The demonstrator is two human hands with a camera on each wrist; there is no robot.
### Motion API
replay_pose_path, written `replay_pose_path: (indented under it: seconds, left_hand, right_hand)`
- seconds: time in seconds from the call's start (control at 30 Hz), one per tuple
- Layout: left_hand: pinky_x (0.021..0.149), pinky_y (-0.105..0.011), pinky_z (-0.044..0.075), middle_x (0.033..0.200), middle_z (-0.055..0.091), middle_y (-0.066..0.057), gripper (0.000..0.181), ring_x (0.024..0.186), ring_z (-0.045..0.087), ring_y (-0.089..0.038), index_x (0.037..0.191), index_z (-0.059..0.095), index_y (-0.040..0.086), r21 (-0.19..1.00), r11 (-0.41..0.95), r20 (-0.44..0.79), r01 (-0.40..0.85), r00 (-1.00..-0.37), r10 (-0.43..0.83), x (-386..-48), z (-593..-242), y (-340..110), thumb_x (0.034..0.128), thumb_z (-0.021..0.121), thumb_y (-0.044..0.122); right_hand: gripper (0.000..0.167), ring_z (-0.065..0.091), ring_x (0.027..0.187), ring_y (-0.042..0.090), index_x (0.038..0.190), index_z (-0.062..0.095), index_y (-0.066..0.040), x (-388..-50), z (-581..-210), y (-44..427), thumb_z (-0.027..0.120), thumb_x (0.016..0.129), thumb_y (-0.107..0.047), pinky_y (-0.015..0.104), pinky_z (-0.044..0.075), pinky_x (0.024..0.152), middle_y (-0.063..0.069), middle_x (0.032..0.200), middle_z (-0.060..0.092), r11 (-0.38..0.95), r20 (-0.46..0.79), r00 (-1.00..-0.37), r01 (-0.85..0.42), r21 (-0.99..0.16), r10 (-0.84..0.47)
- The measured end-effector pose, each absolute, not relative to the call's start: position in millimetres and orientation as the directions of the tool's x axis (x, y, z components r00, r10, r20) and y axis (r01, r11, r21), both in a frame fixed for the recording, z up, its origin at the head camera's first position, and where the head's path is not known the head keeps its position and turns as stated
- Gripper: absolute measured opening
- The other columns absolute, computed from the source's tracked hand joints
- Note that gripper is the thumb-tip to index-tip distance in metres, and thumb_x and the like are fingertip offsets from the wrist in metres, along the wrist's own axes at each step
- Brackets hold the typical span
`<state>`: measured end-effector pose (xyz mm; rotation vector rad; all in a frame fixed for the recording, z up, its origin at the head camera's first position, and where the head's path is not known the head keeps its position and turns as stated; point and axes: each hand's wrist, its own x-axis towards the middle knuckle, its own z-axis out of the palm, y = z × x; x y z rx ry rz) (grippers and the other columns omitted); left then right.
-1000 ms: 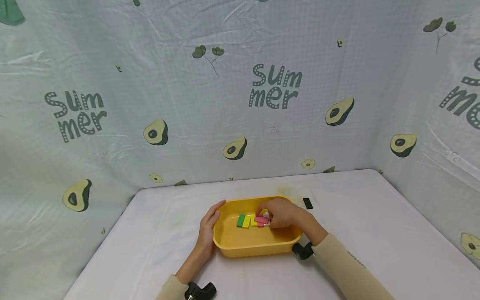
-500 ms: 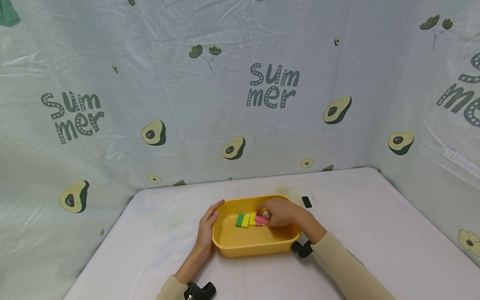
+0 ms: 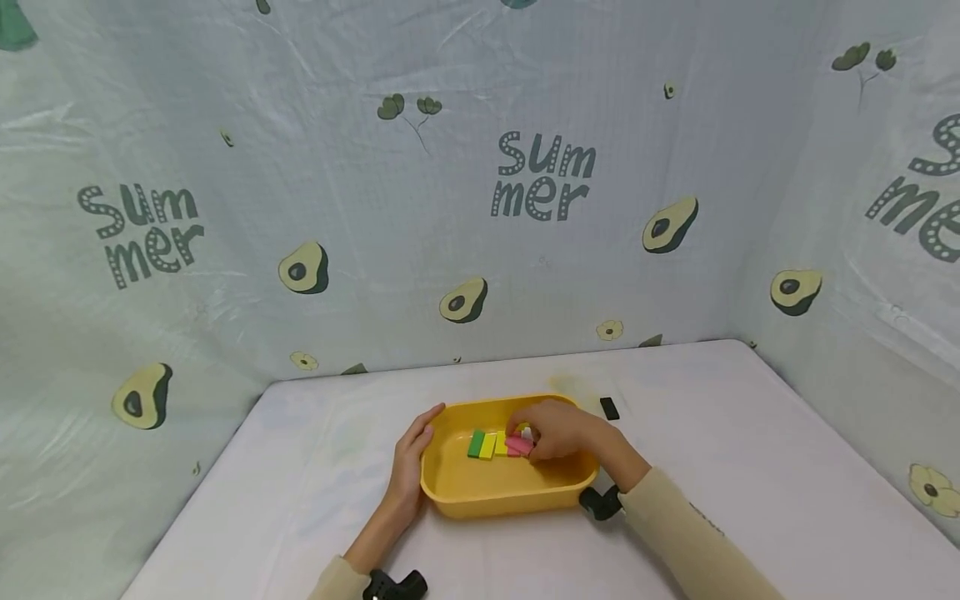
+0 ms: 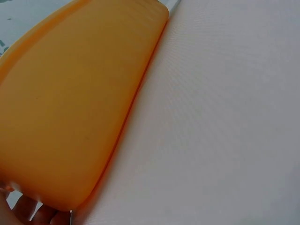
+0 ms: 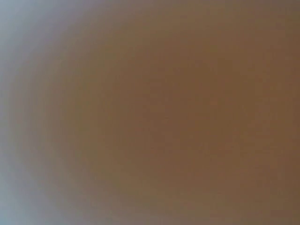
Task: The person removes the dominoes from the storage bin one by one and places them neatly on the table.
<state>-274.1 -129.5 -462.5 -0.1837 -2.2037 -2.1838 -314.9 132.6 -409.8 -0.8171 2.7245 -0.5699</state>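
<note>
A yellow plastic tray (image 3: 480, 500) stands on the table. My left hand (image 3: 408, 462) lies along its left end, fingers fairly straight against the outer wall; in the left wrist view a few fingers (image 4: 44, 214) touch the tray's end. Inside, my right hand (image 3: 555, 429) pinches a small pink block (image 3: 519, 445) between thumb and fingers. Left of it lie a green block (image 3: 476, 444), a yellow block (image 3: 487, 446) and another yellow block (image 3: 501, 442) in a row. More pink and white pieces are partly hidden by the right hand. The right wrist view is only a brown blur.
A small black rectangular piece (image 3: 609, 408) lies on the white-covered table (image 3: 675, 400), behind and right of the tray. A pale curtain (image 3: 360, 208) with avocado prints hangs behind the table. Dark cameras are strapped at both wrists.
The pink block in my right fingers has tilted and moved slightly, its right end now lower. My left hand keeps its place on the tray. The whole view has shifted a little.
</note>
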Motion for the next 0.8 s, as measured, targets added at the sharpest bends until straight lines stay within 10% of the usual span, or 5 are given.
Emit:
replay_pose_path:
  seconds: [0.8]
  left_hand:
    - [0.127,-0.051,0.025,0.167,0.037,-0.008,0.049,0.155,0.034,-0.029,0.157,0.045,0.012,0.997,0.020,0.071,0.073,-0.995,0.064,-272.2,-460.8,-131.0,0.1107,0.030,0.019]
  right_hand:
    - [0.039,0.046,0.064,0.012,0.129,0.067,-0.017,-307.8,-363.1,175.6,0.076,0.091,-0.015,0.021,0.040,0.058,-0.004,0.070,0.049,0.668,0.026,-0.814,-0.495,-0.555,-0.581]
